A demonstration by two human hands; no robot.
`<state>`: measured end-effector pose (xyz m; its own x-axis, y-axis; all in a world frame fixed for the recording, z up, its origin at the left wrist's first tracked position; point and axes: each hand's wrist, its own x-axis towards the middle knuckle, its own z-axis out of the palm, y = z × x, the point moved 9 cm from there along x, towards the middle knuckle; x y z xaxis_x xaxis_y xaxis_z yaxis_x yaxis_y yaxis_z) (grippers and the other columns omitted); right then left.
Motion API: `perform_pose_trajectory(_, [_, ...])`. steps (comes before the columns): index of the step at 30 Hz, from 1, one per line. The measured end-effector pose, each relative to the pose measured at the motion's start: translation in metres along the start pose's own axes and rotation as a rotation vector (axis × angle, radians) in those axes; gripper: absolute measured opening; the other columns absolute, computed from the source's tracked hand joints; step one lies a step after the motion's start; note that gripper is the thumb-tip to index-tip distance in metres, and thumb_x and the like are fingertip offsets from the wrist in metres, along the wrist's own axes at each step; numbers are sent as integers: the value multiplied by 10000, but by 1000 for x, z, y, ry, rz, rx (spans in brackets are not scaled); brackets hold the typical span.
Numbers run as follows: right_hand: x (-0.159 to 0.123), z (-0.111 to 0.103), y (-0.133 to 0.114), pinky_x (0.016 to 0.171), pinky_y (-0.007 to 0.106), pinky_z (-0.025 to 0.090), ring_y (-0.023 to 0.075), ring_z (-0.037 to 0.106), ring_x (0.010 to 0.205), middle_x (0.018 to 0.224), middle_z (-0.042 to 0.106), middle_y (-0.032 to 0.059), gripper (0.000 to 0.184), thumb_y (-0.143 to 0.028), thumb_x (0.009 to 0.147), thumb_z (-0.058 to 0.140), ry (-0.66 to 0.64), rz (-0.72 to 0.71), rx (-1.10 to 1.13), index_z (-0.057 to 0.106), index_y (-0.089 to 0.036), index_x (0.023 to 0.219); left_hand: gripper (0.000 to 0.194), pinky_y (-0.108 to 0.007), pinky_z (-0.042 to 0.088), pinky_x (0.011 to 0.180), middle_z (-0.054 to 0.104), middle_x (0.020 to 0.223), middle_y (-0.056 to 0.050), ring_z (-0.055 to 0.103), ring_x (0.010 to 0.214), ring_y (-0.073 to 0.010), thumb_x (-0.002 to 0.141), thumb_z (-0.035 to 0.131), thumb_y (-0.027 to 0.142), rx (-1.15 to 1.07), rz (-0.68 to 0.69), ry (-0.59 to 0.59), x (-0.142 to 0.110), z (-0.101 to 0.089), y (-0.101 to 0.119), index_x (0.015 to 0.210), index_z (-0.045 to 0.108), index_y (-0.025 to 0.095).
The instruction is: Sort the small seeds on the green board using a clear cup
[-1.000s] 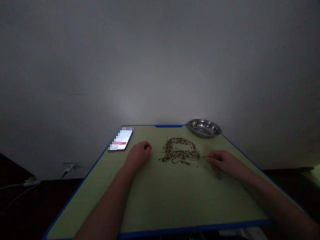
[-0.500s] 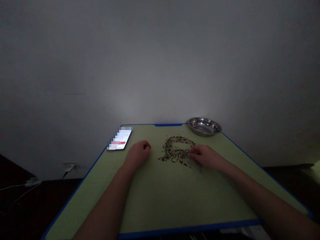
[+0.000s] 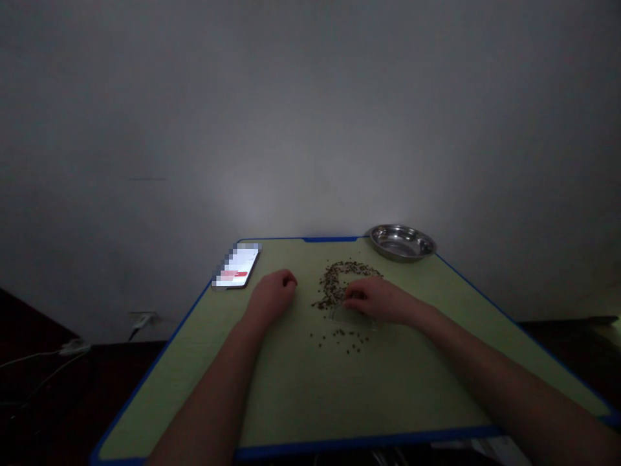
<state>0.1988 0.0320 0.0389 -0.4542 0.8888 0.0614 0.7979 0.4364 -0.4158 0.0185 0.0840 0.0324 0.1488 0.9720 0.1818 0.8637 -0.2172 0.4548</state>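
Observation:
Small dark grains [image 3: 330,283] lie in a ring-shaped scatter on the table mat, with several loose ones [image 3: 350,339] nearer to me. My right hand [image 3: 385,299] is over the near right part of the ring, its fingers pinched on a clear, thin piece [image 3: 355,317]. That piece is see-through and slants down toward the mat; its exact kind is hard to make out. Left of the grains, my left hand [image 3: 272,296] rests on the mat with its fingers curled in. Nothing shows in it.
A shallow metal bowl [image 3: 402,251] stands at the table's far right corner. At the far left lies a phone [image 3: 241,266] with a lit screen. The green table [image 3: 301,395] has a blue edge, and a grey wall [image 3: 310,129] rises behind it.
My right hand has moved left with the clear piece, from the ring's right side to its near middle. Some grains now lie scattered closer to me. My left hand has stayed in place.

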Motion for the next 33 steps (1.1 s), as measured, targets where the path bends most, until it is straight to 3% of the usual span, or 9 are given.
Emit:
perform_pose_trajectory(10, [6, 7, -18, 585, 239, 347, 134, 552, 659, 745, 662, 21, 153, -294, 820, 566, -3, -25, 0, 681, -195, 842, 253, -279, 392, 653, 684, 810, -69, 585, 735, -178, 745, 416, 214, -7, 18, 21, 2, 1, -1, 784, 663, 178])
perform_pose_trajectory(14, [1, 0, -20, 594, 238, 356, 126, 537, 647, 727, 644, 10, 152, -281, 835, 546, 0, -71, 67, 668, -191, 839, 248, -277, 394, 649, 685, 824, -67, 587, 741, -177, 751, 421, 226, -14, 11, 15, 2, 1, -1, 787, 663, 182])
perform_pose_trajectory(19, [-16, -15, 7, 572, 238, 371, 129, 530, 633, 700, 618, 8, 179, -291, 849, 515, -5, -23, 139, 640, -174, 797, 248, -275, 395, 648, 686, 822, -69, 589, 740, -175, 755, 425, 220, -5, 4, 16, -1, -1, 1, 798, 666, 181])
perform_pose_trajectory(25, [-51, -15, 42, 572, 248, 389, 135, 522, 627, 666, 575, 0, 221, -342, 851, 509, -137, 22, 196, 617, -170, 765, 242, -271, 399, 646, 687, 813, -66, 593, 736, -173, 752, 434, 214, 9, 1, 18, -1, 0, 0, 801, 670, 185])
perform_pose_trajectory(33, [-64, -11, 51, 554, 245, 381, 137, 518, 621, 673, 583, 5, 222, -345, 842, 518, -145, 80, 180, 636, -170, 773, 253, -271, 394, 650, 683, 807, -68, 587, 733, -171, 744, 422, 212, 4, 12, 24, 0, 0, 0, 794, 668, 181])
